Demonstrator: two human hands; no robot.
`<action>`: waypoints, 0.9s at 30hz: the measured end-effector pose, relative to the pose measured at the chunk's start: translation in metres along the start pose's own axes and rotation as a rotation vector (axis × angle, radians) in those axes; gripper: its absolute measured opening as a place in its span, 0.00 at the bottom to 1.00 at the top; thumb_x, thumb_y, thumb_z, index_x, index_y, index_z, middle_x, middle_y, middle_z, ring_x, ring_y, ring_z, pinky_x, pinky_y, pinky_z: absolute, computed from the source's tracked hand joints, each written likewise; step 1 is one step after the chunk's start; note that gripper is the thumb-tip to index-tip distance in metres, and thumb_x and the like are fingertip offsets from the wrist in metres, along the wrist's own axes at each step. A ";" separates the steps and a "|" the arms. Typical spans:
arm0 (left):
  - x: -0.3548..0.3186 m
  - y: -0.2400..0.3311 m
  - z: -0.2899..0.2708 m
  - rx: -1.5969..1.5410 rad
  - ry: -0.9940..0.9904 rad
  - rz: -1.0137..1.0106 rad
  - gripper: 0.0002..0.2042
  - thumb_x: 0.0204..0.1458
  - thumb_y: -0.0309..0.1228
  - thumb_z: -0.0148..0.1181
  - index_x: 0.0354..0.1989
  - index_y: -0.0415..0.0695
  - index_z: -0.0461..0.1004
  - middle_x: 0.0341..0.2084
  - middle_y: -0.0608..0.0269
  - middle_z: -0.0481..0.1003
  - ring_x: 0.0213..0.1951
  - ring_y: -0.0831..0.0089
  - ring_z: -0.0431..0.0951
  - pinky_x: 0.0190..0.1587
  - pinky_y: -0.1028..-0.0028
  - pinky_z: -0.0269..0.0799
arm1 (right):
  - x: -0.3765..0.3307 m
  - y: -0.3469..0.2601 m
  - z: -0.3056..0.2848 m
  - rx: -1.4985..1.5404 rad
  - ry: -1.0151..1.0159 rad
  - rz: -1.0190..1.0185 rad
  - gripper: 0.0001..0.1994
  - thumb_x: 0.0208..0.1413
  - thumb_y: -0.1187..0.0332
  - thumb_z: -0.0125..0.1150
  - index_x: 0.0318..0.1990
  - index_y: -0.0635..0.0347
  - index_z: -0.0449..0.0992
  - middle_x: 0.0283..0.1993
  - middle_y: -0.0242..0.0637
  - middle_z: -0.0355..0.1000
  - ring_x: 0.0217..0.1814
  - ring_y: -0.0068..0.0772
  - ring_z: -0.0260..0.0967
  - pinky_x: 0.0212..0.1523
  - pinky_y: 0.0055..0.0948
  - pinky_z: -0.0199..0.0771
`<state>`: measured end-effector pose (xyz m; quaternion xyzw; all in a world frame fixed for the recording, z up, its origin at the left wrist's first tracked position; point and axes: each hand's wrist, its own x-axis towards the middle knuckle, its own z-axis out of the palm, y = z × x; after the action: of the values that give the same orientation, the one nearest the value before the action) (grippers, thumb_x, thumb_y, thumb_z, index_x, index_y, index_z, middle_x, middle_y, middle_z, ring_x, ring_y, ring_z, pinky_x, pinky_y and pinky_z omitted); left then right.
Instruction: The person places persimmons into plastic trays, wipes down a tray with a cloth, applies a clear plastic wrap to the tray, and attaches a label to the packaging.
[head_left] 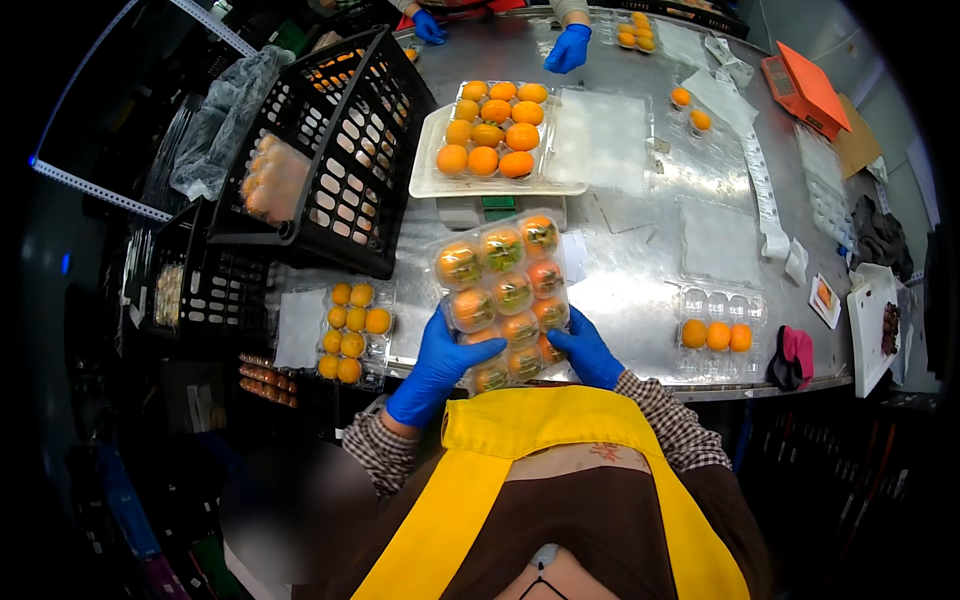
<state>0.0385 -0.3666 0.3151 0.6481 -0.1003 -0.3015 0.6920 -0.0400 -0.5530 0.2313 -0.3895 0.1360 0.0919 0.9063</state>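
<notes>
Between my hands, close to the table's front edge, is a clear plastic pack of persimmons (512, 294) with their green leafy caps facing up. My left hand (440, 362), in a blue glove, grips its near left corner with the thumb over the top. On the near right side, my right hand (588, 350), also gloved in blue, holds the pack with its thumb on the edge. Just beyond it stands a scale (545, 212) with a cream tray (425, 180) on top. Another clear pack of orange fruit (487, 133) rests on that tray.
A black crate (385, 150) holding packed fruit stands at the left. Partly filled packs lie on the metal table (620, 310): one at left (352, 335), one at right (717, 335). An orange device (805, 90) sits far right. Across the table are another person's gloved hands (569, 48).
</notes>
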 end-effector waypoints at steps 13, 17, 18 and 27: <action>0.001 0.013 0.024 1.097 -0.176 0.636 0.24 0.37 0.26 0.61 0.49 0.45 0.67 0.37 0.53 0.74 0.35 0.60 0.77 0.34 0.70 0.73 | -0.039 -0.007 -0.016 0.150 0.149 0.211 0.21 0.52 0.66 0.52 0.54 0.60 0.60 0.51 0.39 0.63 0.49 0.31 0.65 0.50 0.28 0.67; 0.007 0.012 0.025 1.299 -0.071 0.777 0.23 0.37 0.23 0.55 0.48 0.42 0.67 0.38 0.53 0.74 0.35 0.61 0.76 0.33 0.69 0.72 | -0.032 -0.022 -0.020 0.243 0.215 0.208 0.23 0.56 0.57 0.45 0.55 0.60 0.59 0.50 0.43 0.65 0.49 0.33 0.66 0.50 0.30 0.66; 0.004 0.016 0.025 1.404 -0.093 0.758 0.23 0.37 0.23 0.54 0.48 0.40 0.66 0.40 0.54 0.73 0.36 0.64 0.76 0.32 0.71 0.70 | -0.034 -0.032 -0.016 0.355 0.125 0.213 0.23 0.56 0.56 0.44 0.55 0.60 0.59 0.50 0.44 0.65 0.49 0.33 0.66 0.50 0.30 0.66; -0.005 -0.019 0.020 1.652 -0.115 0.947 0.23 0.42 0.28 0.52 0.51 0.41 0.64 0.48 0.57 0.67 0.41 0.64 0.71 0.35 0.69 0.67 | -0.011 -0.028 -0.001 0.203 0.069 0.085 0.29 0.48 0.73 0.52 0.60 0.59 0.53 0.49 0.39 0.65 0.48 0.32 0.66 0.47 0.29 0.69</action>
<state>0.0182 -0.3804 0.3012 0.8082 -0.5677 0.1447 0.0597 -0.0430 -0.5736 0.2526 -0.2924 0.1924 0.1026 0.9311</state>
